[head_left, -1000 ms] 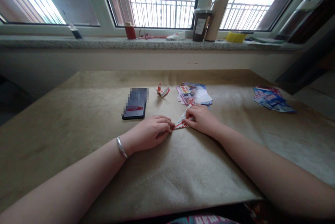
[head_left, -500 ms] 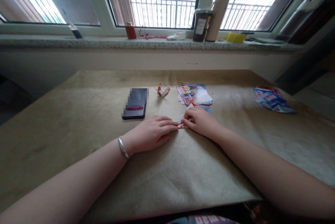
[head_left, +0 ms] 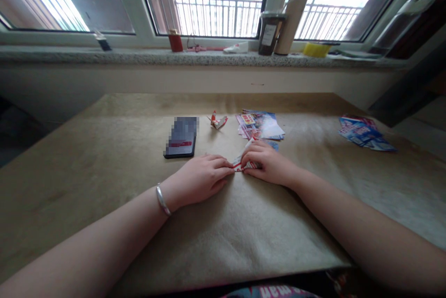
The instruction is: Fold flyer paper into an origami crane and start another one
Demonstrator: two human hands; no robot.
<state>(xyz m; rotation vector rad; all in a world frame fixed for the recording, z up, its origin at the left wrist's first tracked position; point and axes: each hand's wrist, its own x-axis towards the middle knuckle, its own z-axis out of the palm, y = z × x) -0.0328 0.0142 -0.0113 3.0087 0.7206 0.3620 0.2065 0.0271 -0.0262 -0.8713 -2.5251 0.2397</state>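
Head view. The person's left hand (head_left: 200, 179) lay knuckles-up on the brown-covered table (head_left: 104, 163), fingers curled. Its fingertips were closed on the left tip of a small folded paper piece (head_left: 243, 165). The right hand (head_left: 271, 164) was clenched over the piece's right part, fingers bent down onto it and covering most of it. The piece sat flat on the table between the two hands, nearer than the leaflet stack (head_left: 260, 125) and to the right of the phone (head_left: 181, 138).

Risk, as judged: the paper was small and glossy-looking. Uneven pressure from either hand could let it skid on the table covering, so a crease would set crooked. A hard pull at the thin tip could tear it.

Orientation: the long axis ran roughly left to right across the table, with the narrow point toward the left hand. The far end was hidden under the right fingers, so its shape could not be told.

A folded paper figure (head_left: 218, 120) stood beyond, apart.
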